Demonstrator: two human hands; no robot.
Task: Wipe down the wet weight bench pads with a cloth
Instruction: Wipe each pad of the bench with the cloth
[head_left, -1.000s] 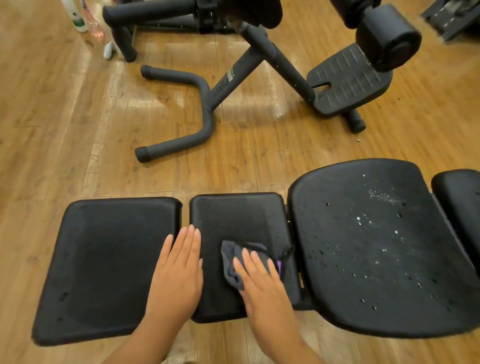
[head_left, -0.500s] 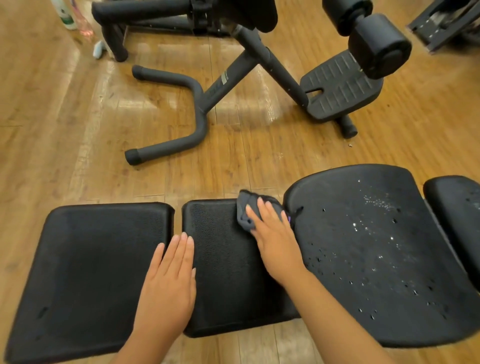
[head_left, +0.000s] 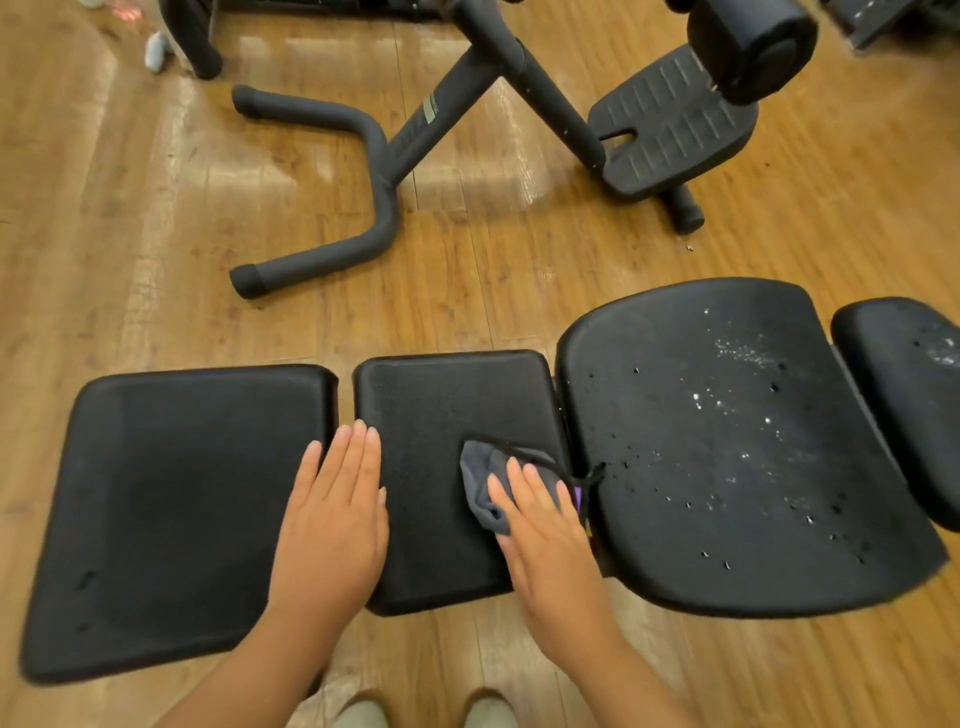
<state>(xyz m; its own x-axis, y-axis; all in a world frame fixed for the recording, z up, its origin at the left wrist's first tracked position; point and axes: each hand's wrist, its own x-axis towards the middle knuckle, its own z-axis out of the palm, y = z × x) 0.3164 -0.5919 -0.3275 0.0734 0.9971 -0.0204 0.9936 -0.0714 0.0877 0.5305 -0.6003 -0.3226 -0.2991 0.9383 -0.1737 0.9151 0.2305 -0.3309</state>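
A black weight bench runs left to right below me in separate pads. My right hand (head_left: 545, 535) presses a grey cloth (head_left: 480, 483) onto the right side of the middle pad (head_left: 431, 415). My left hand (head_left: 335, 514) lies flat, fingers together, across the gap between the left pad (head_left: 171, 499) and the middle pad. The large pad (head_left: 727, 447) to the right carries many water drops, and so does the far right pad (head_left: 909, 395), which is cut off by the frame edge.
Another black exercise machine stands on the wooden floor beyond the bench, with a curved foot bar (head_left: 337, 187), a ribbed foot plate (head_left: 675, 130) and a roller pad (head_left: 748, 47). My shoes (head_left: 421, 712) show at the bottom edge.
My right hand has pulled the cloth from the far right corner of the middle pad back toward me. The left hand has stayed flat in place.
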